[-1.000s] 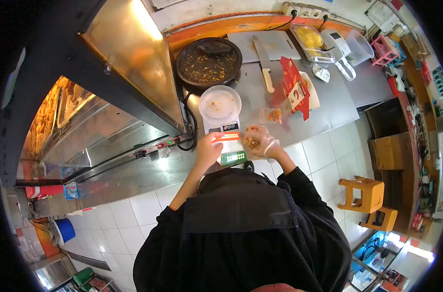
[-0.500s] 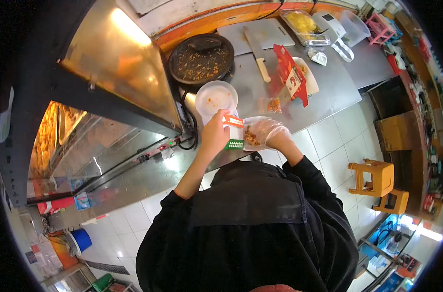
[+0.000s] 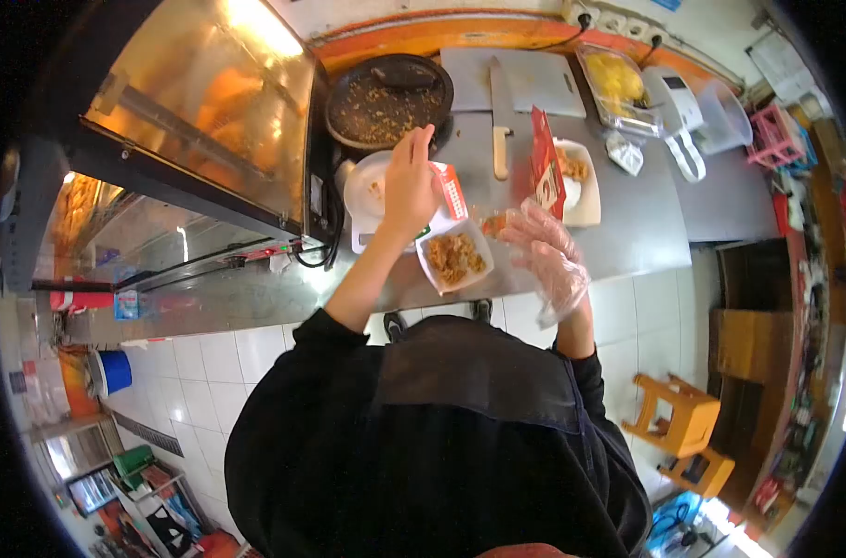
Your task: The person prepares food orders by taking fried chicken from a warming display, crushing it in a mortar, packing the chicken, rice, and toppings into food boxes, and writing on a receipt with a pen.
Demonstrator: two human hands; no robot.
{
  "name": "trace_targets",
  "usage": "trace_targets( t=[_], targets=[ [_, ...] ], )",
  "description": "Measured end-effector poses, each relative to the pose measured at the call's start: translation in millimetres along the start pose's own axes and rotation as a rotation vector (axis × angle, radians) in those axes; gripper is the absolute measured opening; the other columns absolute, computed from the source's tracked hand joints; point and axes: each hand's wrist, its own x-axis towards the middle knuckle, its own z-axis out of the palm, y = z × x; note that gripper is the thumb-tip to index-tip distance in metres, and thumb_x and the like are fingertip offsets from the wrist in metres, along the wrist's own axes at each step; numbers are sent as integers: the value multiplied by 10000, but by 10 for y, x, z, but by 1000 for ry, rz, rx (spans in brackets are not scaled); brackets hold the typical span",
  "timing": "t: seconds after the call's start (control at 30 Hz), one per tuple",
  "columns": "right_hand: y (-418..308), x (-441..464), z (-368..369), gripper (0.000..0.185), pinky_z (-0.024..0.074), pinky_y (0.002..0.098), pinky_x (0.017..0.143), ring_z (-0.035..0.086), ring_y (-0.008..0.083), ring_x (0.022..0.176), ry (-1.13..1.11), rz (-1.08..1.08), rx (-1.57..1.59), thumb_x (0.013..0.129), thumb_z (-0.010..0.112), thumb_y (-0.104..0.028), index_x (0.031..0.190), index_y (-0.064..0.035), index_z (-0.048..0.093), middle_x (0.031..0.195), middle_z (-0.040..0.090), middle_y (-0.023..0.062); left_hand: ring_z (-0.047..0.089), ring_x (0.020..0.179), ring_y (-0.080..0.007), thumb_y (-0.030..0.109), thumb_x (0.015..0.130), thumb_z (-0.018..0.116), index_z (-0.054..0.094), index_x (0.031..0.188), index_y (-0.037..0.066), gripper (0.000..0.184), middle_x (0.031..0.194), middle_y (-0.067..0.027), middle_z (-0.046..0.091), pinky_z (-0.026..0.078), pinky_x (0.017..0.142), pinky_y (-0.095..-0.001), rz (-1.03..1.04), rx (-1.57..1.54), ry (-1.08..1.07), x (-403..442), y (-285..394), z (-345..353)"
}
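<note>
My left hand (image 3: 412, 191), bare, has its fingers stretched out over the round white dish (image 3: 365, 191) and rests beside the raised orange-and-white lid (image 3: 451, 193) of a small paper box. Brown food pieces (image 3: 453, 259) fill the box's open white tray (image 3: 426, 263). My right hand (image 3: 548, 246), in a loose clear plastic glove, is apart from the box on its right, with fingers stretched toward a small reddish packet (image 3: 493, 224). Contact with that packet is unclear. Beyond the right hand stands a red carton (image 3: 545, 163) beside a white food tray (image 3: 586, 200).
A knife (image 3: 500, 121) lies partly on the cutting board (image 3: 553, 88). The black stone mortar (image 3: 386, 102) is at the back. A heated glass cabinet (image 3: 199, 121) stands left. Behind right are a yellow-filled container (image 3: 618, 84) and crumpled foil (image 3: 625, 153). Orange stools (image 3: 688, 418) stand on the floor.
My right hand has moved away from the food box to the right, and the food lies uncovered in the tray. My left hand's fingers have straightened beside the lid.
</note>
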Motion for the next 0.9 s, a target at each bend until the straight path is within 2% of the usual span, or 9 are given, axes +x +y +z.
trace_targets(
  t=[0.1,0.2,0.33,0.43,0.57,0.77,0.83,0.87,0.9],
  targets=[
    [-35,117,76,648,451,398,882,505,275,1160,-51,-10,427,835,621,-191,1398,-90,316,1341,448,152,315,1279,-379,151,686,722,296,1369,68,809,1355,-236,321,278,1053,-436,60,-172,198,-87,464,-83],
    [122,423,89,692,423,391,899,475,275,1185,-16,-51,460,841,617,-238,1424,-153,253,1357,422,136,177,1330,-451,246,591,764,289,1352,38,921,1391,-262,229,198,1063,-536,164,-527,246,-354,1098,-119],
    [298,755,476,680,419,352,874,471,228,1160,159,-88,405,835,631,-167,1412,-187,273,1342,422,94,119,1344,-459,234,573,730,279,1317,33,892,1409,-272,172,148,1064,-573,260,17,250,-623,1217,-65],
    [447,831,660,757,412,336,905,439,205,1172,88,-85,360,799,657,-79,1427,-140,237,1365,389,90,115,1346,-453,209,564,717,269,1323,43,897,1413,-266,164,139,1062,-577,-2,-36,331,-702,1093,-101],
    [538,737,755,816,392,336,967,404,213,1198,-27,-32,336,775,660,-6,1443,-83,197,1384,366,106,124,1342,-440,225,664,722,204,1359,32,888,1401,-260,183,131,1062,-568,17,57,429,-751,986,-115],
    [941,527,833,561,347,333,1020,385,223,1269,-235,-207,-12,886,507,-84,1408,-39,308,1395,387,159,123,1332,-408,263,701,776,215,1347,-41,908,1393,-256,160,151,1071,-524,-39,253,506,-596,675,-266],
    [860,664,649,479,292,355,1065,367,279,1304,-226,-804,-909,924,433,-123,1394,-67,354,1411,372,181,121,1331,-403,342,676,805,177,1367,-52,1013,1391,-258,164,163,1079,-497,-154,222,555,-353,713,-405],
    [565,656,587,420,262,354,1085,371,314,1299,-306,-883,-989,944,396,-150,1358,-84,417,1401,386,189,115,1333,-401,391,645,823,147,1382,-54,1095,1398,-260,153,173,1082,-485,-145,192,547,-250,700,-439],
    [386,631,507,417,268,340,1080,370,306,1301,-393,-570,-778,935,422,-156,1346,-84,432,1387,403,191,141,1332,-397,371,629,834,162,1381,-60,1097,1396,-266,175,179,1087,-461,-124,113,532,-154,669,-444]
  ],
)
